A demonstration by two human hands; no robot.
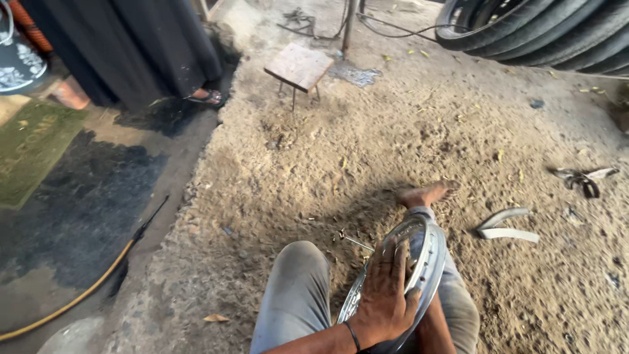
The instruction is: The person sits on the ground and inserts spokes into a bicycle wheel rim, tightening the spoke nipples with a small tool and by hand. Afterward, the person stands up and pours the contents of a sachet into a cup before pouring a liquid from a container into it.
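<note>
Between the person's knees on the sandy ground stands a chrome wheel rim (419, 262), the left hand (386, 295) flat on it with fingers spread, the right hand hidden behind it.

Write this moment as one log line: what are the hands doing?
left hand: flat on metal wheel rim | right hand: hidden behind rim | rim: upright between knees | wooden stool: apart on dirt ground
</note>
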